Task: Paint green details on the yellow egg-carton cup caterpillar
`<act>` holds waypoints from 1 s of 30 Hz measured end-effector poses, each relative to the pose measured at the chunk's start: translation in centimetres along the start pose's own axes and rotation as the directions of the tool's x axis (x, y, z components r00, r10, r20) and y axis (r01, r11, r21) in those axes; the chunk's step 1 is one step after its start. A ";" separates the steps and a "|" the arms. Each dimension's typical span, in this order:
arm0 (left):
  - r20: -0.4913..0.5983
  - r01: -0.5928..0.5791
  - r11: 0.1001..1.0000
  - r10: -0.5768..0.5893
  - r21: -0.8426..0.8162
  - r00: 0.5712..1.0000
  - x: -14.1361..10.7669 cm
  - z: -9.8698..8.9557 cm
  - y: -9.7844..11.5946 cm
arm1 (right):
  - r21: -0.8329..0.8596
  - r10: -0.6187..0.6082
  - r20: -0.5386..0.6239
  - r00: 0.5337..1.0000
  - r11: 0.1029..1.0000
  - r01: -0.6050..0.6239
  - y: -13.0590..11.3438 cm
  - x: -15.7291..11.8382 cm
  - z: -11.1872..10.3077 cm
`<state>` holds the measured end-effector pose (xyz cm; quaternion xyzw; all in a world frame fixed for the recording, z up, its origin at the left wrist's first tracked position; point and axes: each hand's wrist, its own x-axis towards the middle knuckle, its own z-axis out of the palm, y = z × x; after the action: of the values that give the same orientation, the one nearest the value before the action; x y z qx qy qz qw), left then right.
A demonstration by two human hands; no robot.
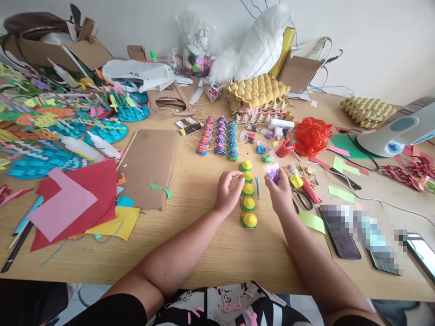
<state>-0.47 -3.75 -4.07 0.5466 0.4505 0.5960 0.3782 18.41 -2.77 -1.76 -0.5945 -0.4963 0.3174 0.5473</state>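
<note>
A strip of egg-carton bumps (248, 203), painted yellow on top and green below, lies lengthwise in front of me. My left hand (229, 192) is at the strip's left edge near its far end, fingers curved with a gap between thumb and forefinger; I cannot tell whether they touch it. To the right of the strip, my right hand (280, 192) grips a small clear bag of purple clay-like material (272, 173). A thin blue stick (258, 188) lies between the strip and my right hand.
Finished-looking painted strips (220, 138) with pins stand beyond. Scissors (304, 200), a red cup (285, 148) and phones (340, 233) are right. Cardboard (149, 167), red paper (76, 194) and glue bottles (79, 147) lie left. Egg trays (258, 95) are stacked behind.
</note>
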 end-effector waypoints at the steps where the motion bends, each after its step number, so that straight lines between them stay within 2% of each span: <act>1: 0.000 -0.083 0.994 0.083 0.066 0.997 -0.1 -0.1 0.0 | -0.003 -0.018 -0.002 1.000 1.000 0.018 0.5 -1.4 0.1; 4: 0.025 -0.293 0.933 0.294 0.208 0.955 -0.3 -0.4 0.1 | -0.190 -0.111 -0.006 0.994 0.976 0.107 1.4 -3.3 0.5; 7: 0.063 -0.369 0.881 0.367 0.297 0.928 -0.5 -0.4 0.3 | -0.302 -0.184 0.070 0.980 0.933 0.196 1.5 -3.2 0.4; 11: 0.106 -0.389 0.862 0.376 0.325 0.921 -0.7 -0.3 0.4 | -0.309 -0.277 0.211 0.937 0.891 0.333 1.4 -2.9 -0.1; 15: 0.141 -0.413 0.842 0.389 0.347 0.910 -0.8 -0.4 0.4 | -0.299 -0.300 0.339 0.892 0.864 0.404 1.3 -3.2 -0.4; 19: 0.151 -0.430 0.841 0.402 0.328 0.903 -0.9 -0.4 0.2 | -0.282 -0.298 0.379 0.876 0.865 0.415 1.3 -3.4 -0.5; 23: 0.174 -0.363 0.888 0.324 0.283 0.930 -0.9 -0.5 0.1 | -0.280 -0.309 0.392 0.866 0.857 0.433 1.3 -3.4 -0.6; 30: 0.206 -0.289 0.926 0.242 0.242 0.948 -1.0 -0.5 -0.4 | -0.334 -0.437 0.410 0.801 0.745 0.577 1.1 -3.4 -1.0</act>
<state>-0.88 -4.63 -4.73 0.6984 0.4144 0.5256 0.2535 18.56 -6.20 -3.21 -0.4865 -0.7775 0.1208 0.3797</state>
